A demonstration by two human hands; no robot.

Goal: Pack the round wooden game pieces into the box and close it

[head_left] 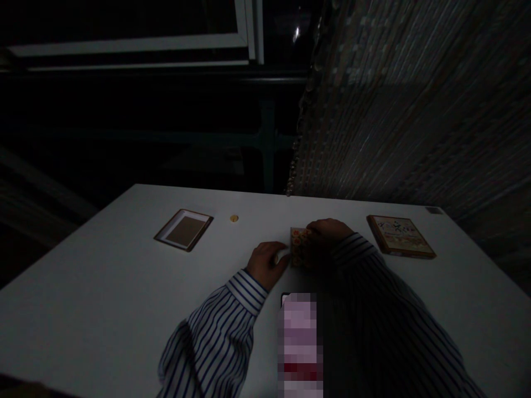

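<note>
Patterned card [296,247] right of frame's centre, on white surface [124,309]. Left hand [267,262]: grip spread at card's left edge. Right hand [329,231] at upper right corner; pinch indiscernible in gloom. Uneven push could skew card.

On the white table [124,309], brown-rimmed rectangular tray [203,233] lay left of orange-patterned card [297,250], brown-edged flat box [401,236] right.

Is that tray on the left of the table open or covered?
Open: no lid sits over the tray, and its pale inner sides and brown middle show from above.
</note>
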